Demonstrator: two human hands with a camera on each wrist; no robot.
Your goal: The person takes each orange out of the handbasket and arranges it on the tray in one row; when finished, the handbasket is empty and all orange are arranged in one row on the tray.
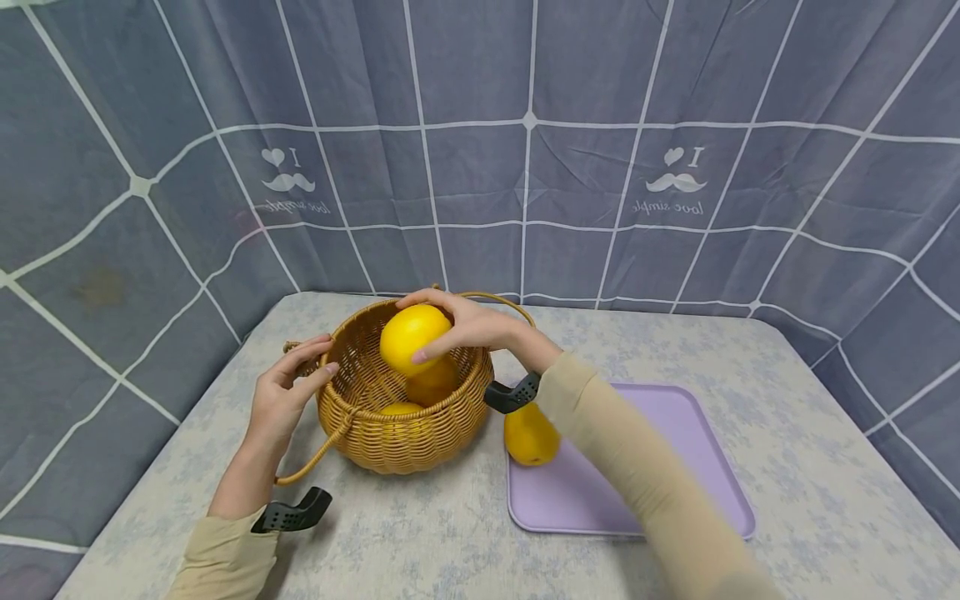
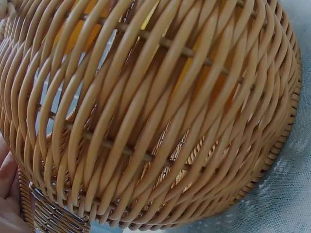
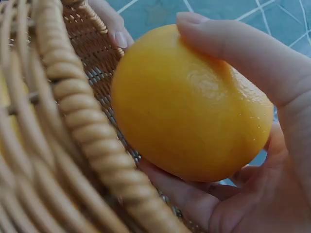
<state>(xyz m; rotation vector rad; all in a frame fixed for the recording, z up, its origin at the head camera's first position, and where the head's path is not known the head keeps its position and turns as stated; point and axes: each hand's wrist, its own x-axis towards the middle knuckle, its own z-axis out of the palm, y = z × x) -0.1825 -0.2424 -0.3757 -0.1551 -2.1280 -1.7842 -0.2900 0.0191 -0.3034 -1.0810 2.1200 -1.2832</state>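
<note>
A smooth, rounded yellow fruit [image 1: 411, 335] is gripped in my right hand [image 1: 477, 323], thumb on one side and fingers around the other. In the right wrist view the fruit [image 3: 189, 107] is just past the twisted basket rim. The wicker basket [image 1: 408, 444] sits at the left of the table, and inside it lie more yellow fruits [image 1: 432, 382], partly hidden by the held one and the near wall. My left hand [image 1: 281, 392] holds the basket's left rim between thumb and fingers. Woven strands fill the left wrist view, yellow showing through gaps.
A lilac tray [image 1: 592, 500] lies right of the basket, with a pear-shaped yellow fruit [image 1: 532, 435] on its left part, partly under my right forearm. The basket's thin handle [image 1: 307, 471] hangs down at the front left. A grey-blue checked curtain [image 1: 480, 175] stands behind the table.
</note>
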